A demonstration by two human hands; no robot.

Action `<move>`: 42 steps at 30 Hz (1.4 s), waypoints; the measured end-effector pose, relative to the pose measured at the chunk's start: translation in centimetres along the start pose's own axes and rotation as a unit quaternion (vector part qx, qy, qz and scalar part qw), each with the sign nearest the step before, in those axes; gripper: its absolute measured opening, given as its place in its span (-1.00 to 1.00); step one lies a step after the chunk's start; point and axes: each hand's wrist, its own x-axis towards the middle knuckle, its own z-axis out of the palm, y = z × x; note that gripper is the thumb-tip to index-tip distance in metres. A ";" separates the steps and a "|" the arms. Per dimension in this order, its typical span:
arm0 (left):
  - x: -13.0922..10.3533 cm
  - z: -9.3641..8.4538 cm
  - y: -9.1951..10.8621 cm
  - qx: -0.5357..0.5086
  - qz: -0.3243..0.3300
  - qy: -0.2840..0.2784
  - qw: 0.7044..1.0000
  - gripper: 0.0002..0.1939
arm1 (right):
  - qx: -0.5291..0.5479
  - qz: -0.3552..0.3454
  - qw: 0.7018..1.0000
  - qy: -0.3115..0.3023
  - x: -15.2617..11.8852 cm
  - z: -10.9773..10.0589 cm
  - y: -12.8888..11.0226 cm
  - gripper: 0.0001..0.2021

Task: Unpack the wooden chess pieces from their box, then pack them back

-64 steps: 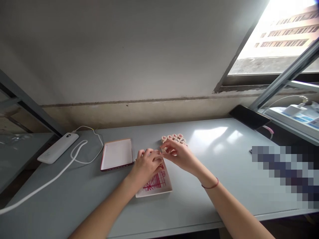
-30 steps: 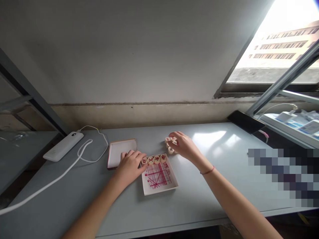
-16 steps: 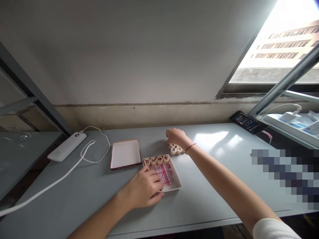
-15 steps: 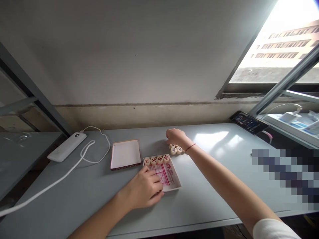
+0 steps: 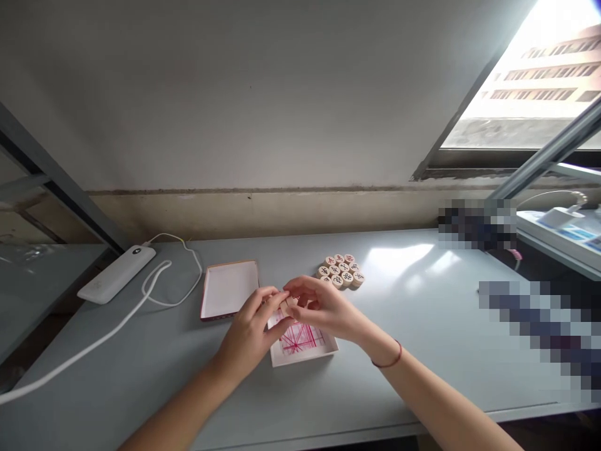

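Observation:
Over the white box (image 5: 307, 360), my left hand (image 5: 253, 322) and my right hand (image 5: 323, 307) meet with their fingertips together. Between them show light wooden Chinese chess pieces (image 5: 288, 305), seen from the side; both hands are closed on these. How many are held is hidden by the fingers. In the bottom of the box lies a sheet with pink-red printed lines (image 5: 300, 338). My hands cover the far side of the box. Beyond my right hand, a cluster of round Chinese chess pieces (image 5: 345, 267) lies on the desk, with red and black characters facing up.
A box lid (image 5: 230, 288) with a pale inside lies left of the box. Farther left are a white power bank (image 5: 117, 275) and a looping white cable (image 5: 113, 341). The grey desk (image 5: 399, 357) meets the wall behind; a metal frame (image 5: 554, 144) stands at the right.
My right hand has come back from the cluster of pieces to above the box. My left hand has risen from the box's near left side to meet it. The view has shifted slightly.

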 end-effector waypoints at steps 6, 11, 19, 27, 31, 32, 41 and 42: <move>0.4 -0.7 -0.4 -0.019 -0.036 -0.033 0.999 -0.81 | 0.023 0.008 0.998 0.051 -0.3 0.2 1.5 -0.69; 0.5 -1.0 -1.2 0.008 0.006 -0.134 0.991 -0.87 | -0.001 0.014 0.994 0.111 -0.3 -0.8 1.8 -0.74; 0.5 -0.9 -1.1 0.083 0.030 -0.152 0.984 -0.89 | -0.085 -0.004 0.990 0.110 -0.6 0.0 1.7 -0.80; 0.6 -1.4 -1.1 0.111 0.046 -0.182 0.976 -0.75 | -0.200 -0.087 0.971 0.096 -0.9 0.6 1.5 -0.74; 0.8 -1.7 -1.5 0.123 0.007 -0.165 0.979 -0.75 | -0.264 -0.116 0.954 0.081 -0.9 1.5 2.0 -0.71; 0.9 -1.8 -1.7 0.128 0.000 -0.157 0.979 -0.75 | -0.280 -0.130 0.948 0.078 -0.9 1.8 2.2 -0.72; 1.4 -2.2 -1.9 0.059 -0.031 -0.070 0.995 -0.75 | -0.422 -0.227 0.876 0.052 -0.2 3.3 3.8 -0.83; 1.8 -2.6 -1.1 0.028 -0.035 -0.060 0.997 -0.76 | -0.431 -0.223 0.873 0.052 -0.2 3.4 3.8 -0.83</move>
